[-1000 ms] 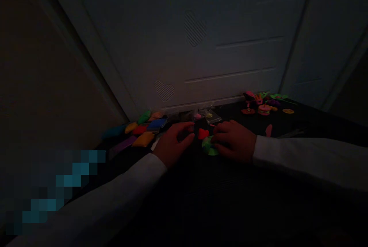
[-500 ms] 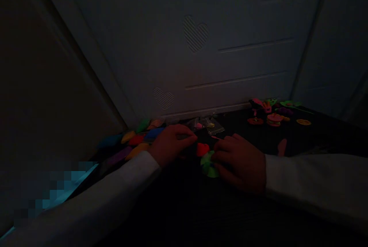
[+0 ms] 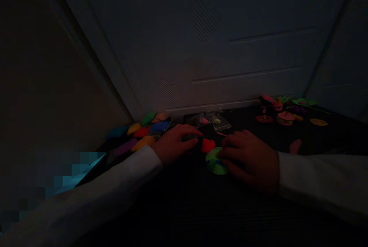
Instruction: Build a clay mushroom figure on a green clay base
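Fingers [image 3: 228, 152] of a person's right hand [image 3: 250, 160] rested, lightly curled, on the right edge of a green disc [image 3: 212, 165] on the dark surface [image 3: 201, 208]; whether they pinched it could not be told. The left hand [image 3: 176, 145], thumb and fingers parted, hung near a red lump [image 3: 208, 145]. The disc looked light, soft and easily dented, best held by its rim. Coloured packets [image 3: 143, 142] lay leftward, small figures [image 3: 285, 117] far right.

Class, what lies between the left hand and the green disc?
A red piece lies between the left hand and the green disc, in the head view.
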Demonstrator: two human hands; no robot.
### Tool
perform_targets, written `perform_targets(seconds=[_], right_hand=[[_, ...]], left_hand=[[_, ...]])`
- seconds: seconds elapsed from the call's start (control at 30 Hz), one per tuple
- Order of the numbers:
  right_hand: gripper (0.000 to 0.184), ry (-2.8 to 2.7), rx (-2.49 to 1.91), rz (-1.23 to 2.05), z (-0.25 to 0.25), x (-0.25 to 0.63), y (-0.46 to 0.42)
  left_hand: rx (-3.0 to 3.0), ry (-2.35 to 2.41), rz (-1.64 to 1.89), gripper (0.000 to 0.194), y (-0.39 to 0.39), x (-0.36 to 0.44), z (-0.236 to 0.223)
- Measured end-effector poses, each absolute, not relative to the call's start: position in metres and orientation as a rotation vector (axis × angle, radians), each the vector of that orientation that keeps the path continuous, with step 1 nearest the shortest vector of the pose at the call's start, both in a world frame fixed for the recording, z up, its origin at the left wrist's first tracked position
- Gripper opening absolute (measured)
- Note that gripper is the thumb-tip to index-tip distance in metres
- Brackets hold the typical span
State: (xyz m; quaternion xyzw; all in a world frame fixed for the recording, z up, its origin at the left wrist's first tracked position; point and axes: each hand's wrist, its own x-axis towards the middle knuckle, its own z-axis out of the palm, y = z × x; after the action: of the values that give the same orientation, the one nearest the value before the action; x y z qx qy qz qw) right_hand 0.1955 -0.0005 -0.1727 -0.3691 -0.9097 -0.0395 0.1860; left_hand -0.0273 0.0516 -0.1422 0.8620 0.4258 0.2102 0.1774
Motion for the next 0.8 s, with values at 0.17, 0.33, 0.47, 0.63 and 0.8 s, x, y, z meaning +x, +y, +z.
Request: perform_targets(seconds=[0.17,0.33,0.47,0.63,0.8], right_hand=[[0.024,-2.567,-1.045,-0.105,-0.172,0.197,0.000],[0.024,-2.564,-1.043,-0.108,-0.172,0.196,-0.001],[0.025,-2.560,-1.034,-0.110,-0.172,0.196,-0.001],[0.024,-2.554,-1.027,-0.120,-0.172,0.196,-0.001],[0.024,-2.555,-1.014,-0.121,-0.173,0.197,-0.001]], left_hand=[[2.418,1.187,0.617,0.026,0.044,-0.021,-0.148],[2.386,1.214,0.710,0.026,0.040,-0.017,-0.146],[2.361,1.221,0.756,0.025,0.042,-0.016,-0.144],[2.347,1.214,0.753,0.023,0.044,-0.014,-0.144],[2.347,1.202,0.727,0.019,0.043,-0.012,-0.143]])
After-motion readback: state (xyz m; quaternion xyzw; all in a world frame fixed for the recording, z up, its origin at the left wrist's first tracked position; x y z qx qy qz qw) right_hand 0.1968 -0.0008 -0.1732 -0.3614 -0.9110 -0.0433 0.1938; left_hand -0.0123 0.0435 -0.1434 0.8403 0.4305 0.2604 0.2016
